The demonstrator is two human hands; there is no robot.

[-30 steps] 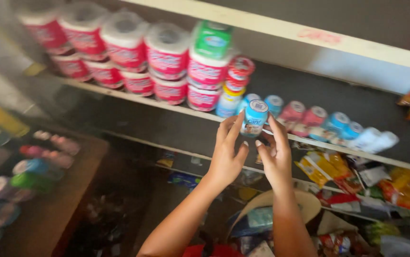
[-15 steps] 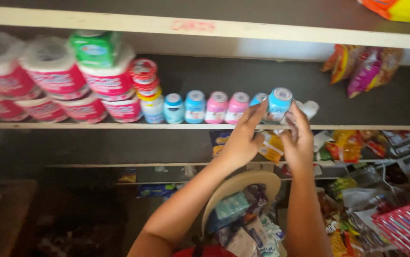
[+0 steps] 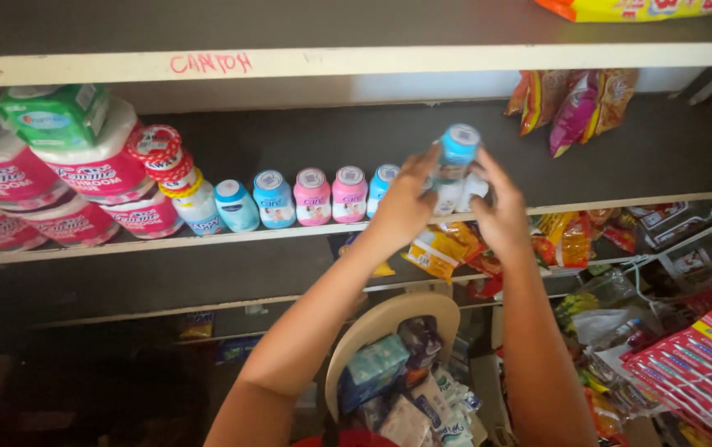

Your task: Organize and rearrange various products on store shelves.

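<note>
Shop shelf (image 3: pixel 207 240): five bottles (image 3: pixel 313 197) already lined up; left hand (image 3: pixel 405 207) and right hand (image 3: pixel 501 211) both clasp a blue-capped bottle (image 3: pixel 455 161) just right of that row, not yet set down.

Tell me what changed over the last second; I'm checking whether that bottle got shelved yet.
Not yet. Both hands, left and right, carried the blue-capped bottle rightward along the shelf, past the row of bottles to its right end, and the camera turned with them. The grip did not change: both hands still hold the bottle upright above the shelf edge. The row and the tissue rolls stayed put.
</note>
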